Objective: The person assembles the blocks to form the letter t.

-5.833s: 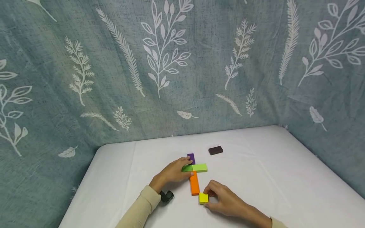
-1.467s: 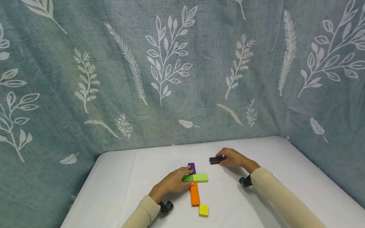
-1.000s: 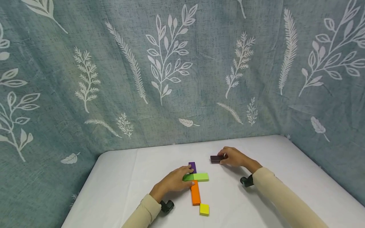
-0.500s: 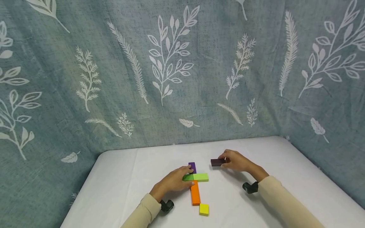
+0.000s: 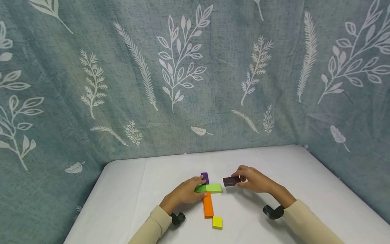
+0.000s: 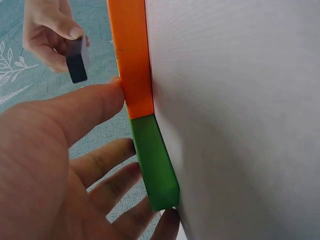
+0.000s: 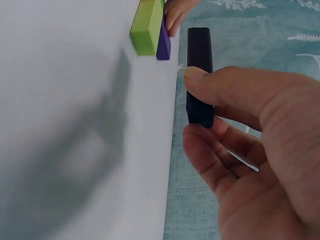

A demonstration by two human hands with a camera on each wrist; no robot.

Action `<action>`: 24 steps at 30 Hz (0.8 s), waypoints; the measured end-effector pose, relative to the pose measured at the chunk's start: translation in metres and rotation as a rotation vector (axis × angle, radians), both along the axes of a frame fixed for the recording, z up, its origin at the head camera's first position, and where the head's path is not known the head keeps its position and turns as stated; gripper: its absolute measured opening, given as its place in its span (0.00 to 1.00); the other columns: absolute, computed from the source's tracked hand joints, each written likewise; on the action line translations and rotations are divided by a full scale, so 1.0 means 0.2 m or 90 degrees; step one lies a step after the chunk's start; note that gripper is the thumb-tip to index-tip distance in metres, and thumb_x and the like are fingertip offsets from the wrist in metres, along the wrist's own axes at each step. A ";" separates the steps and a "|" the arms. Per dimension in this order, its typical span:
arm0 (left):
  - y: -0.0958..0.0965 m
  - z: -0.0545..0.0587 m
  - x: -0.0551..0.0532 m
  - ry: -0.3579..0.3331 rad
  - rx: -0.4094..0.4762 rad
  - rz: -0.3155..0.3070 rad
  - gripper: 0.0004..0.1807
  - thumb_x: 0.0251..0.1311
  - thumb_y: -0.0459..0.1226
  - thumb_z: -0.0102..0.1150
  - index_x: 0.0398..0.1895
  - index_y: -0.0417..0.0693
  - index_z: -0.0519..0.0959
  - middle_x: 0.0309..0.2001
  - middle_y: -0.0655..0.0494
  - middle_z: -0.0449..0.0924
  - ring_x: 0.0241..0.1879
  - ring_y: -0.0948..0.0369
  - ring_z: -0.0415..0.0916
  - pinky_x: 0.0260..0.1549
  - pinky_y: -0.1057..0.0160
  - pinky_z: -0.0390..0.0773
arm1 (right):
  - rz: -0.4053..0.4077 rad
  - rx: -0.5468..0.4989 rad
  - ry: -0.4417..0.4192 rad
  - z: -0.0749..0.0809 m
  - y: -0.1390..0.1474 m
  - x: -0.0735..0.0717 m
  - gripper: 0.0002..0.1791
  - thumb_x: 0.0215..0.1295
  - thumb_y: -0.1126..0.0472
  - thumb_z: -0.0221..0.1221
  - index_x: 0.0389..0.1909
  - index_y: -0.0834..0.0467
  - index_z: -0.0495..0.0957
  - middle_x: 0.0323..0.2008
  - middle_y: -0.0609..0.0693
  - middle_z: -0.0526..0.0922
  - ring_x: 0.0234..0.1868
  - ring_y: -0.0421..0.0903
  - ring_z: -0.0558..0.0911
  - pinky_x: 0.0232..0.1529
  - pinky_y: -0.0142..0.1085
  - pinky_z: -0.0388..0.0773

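In the head view my right hand (image 5: 254, 179) pinches a dark brown block (image 5: 231, 181) between thumb and fingers, raised off the table. The right wrist view shows the same block (image 7: 200, 75) under my thumb, with fingertips at its lower end. My left hand (image 5: 184, 190) reaches over flat-lying blocks: its thumb touches the orange block (image 5: 208, 206) and a finger touches the purple block (image 5: 204, 178). Its other fingers lie by the dark green block (image 6: 155, 162), partly hidden in the head view. A light green block (image 5: 214, 188) adjoins the green one. The yellow block (image 5: 217, 222) sits at the orange block's near end.
A white-covered table (image 5: 128, 189) carries the blocks. Behind and beside it hangs a blue-green curtain (image 5: 222, 84) with white leaf prints. Dark wrist cameras (image 5: 273, 212) are strapped to both wrists.
Earlier my right hand held the yellow block beside the orange one; then it took hold of the dark brown block at the back. Now that block is lifted and nearer. My left hand has stayed put.
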State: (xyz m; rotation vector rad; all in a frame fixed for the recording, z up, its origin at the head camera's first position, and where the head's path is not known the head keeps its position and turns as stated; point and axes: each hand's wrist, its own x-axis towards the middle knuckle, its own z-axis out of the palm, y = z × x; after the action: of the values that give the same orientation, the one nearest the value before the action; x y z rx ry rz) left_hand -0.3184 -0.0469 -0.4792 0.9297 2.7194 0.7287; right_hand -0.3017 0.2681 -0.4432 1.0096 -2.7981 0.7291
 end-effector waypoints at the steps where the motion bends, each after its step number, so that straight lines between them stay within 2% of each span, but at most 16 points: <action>1: 0.00 0.00 0.00 0.000 0.001 0.000 0.32 0.68 0.51 0.60 0.71 0.48 0.71 0.76 0.51 0.62 0.75 0.52 0.61 0.73 0.49 0.63 | 0.004 -0.002 -0.001 0.00 0.00 0.01 0.16 0.63 0.61 0.67 0.51 0.60 0.84 0.37 0.47 0.79 0.34 0.39 0.76 0.34 0.33 0.77; 6: 0.00 0.00 0.00 0.000 0.001 -0.003 0.32 0.67 0.51 0.60 0.70 0.48 0.71 0.76 0.51 0.62 0.74 0.51 0.61 0.73 0.48 0.63 | 0.014 -0.010 -0.011 0.02 -0.01 0.09 0.18 0.63 0.60 0.68 0.52 0.61 0.83 0.37 0.45 0.79 0.35 0.39 0.77 0.36 0.35 0.79; 12: 0.01 0.00 -0.01 0.004 -0.002 -0.008 0.33 0.68 0.52 0.59 0.71 0.47 0.70 0.76 0.51 0.61 0.74 0.51 0.61 0.73 0.48 0.63 | 0.009 -0.021 0.006 0.03 0.00 0.17 0.19 0.63 0.59 0.68 0.54 0.60 0.81 0.38 0.44 0.80 0.36 0.37 0.77 0.34 0.33 0.79; 17: 0.01 0.00 -0.01 -0.003 -0.002 -0.006 0.33 0.68 0.52 0.59 0.71 0.47 0.70 0.76 0.52 0.61 0.75 0.51 0.61 0.73 0.48 0.63 | 0.015 -0.031 -0.022 0.02 0.01 0.23 0.16 0.63 0.57 0.68 0.51 0.56 0.82 0.39 0.43 0.80 0.36 0.37 0.76 0.30 0.27 0.72; 21: 0.00 0.00 -0.01 -0.013 0.004 0.000 0.33 0.68 0.51 0.60 0.71 0.47 0.70 0.76 0.51 0.61 0.75 0.51 0.61 0.73 0.47 0.63 | 0.030 -0.026 -0.040 0.00 0.00 0.26 0.16 0.64 0.56 0.67 0.51 0.55 0.83 0.40 0.43 0.80 0.36 0.36 0.77 0.31 0.27 0.73; 24: 0.00 0.00 0.00 -0.007 0.006 -0.004 0.32 0.67 0.51 0.60 0.71 0.47 0.70 0.76 0.51 0.62 0.74 0.50 0.61 0.73 0.47 0.63 | 0.023 -0.029 -0.056 -0.03 0.00 0.29 0.16 0.64 0.56 0.67 0.51 0.54 0.83 0.40 0.42 0.79 0.36 0.35 0.76 0.31 0.27 0.74</action>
State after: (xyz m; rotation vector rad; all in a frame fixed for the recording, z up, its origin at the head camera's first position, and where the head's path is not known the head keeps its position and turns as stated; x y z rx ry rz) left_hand -0.3194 -0.0468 -0.4797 0.9329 2.7056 0.7433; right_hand -0.2438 0.2680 -0.4486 1.0471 -2.8298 0.8573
